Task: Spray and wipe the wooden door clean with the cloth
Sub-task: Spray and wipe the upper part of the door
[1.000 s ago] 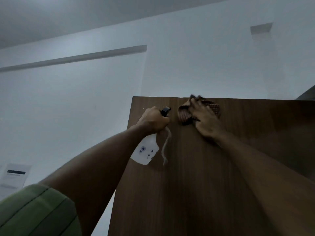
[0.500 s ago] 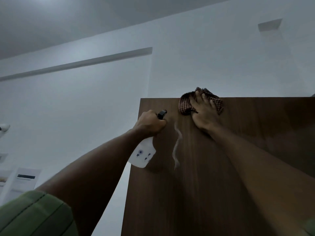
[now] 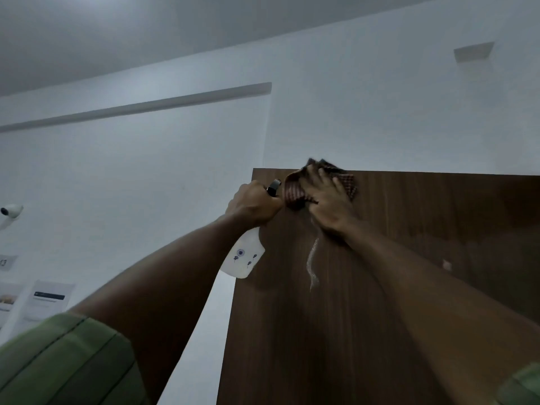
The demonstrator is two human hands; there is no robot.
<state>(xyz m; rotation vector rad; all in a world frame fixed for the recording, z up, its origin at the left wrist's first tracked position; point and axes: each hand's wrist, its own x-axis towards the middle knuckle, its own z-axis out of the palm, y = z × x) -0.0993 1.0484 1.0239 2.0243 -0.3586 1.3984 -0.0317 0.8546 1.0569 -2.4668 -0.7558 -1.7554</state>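
The dark wooden door (image 3: 409, 287) fills the lower right, its top edge running across the middle of the view. My left hand (image 3: 254, 204) grips the neck of a white spray bottle (image 3: 243, 258) with a black nozzle, held against the door near its top left corner. My right hand (image 3: 328, 203) presses a red checked cloth (image 3: 293, 191) flat on the door just below the top edge, fingers spread over it. A pale streak of sprayed liquid (image 3: 312, 263) runs down the wood below my right wrist.
A white wall (image 3: 146, 185) and ceiling lie behind and left of the door. Papers (image 3: 43, 302) are pinned low on the left wall, and a small white camera (image 3: 10, 211) sits above them. The door's left edge stands free beside the wall.
My right hand has slid the cloth left along the door's top edge, close to the bottle's nozzle. The streak of liquid has run further down. My left hand stayed put with the bottle.
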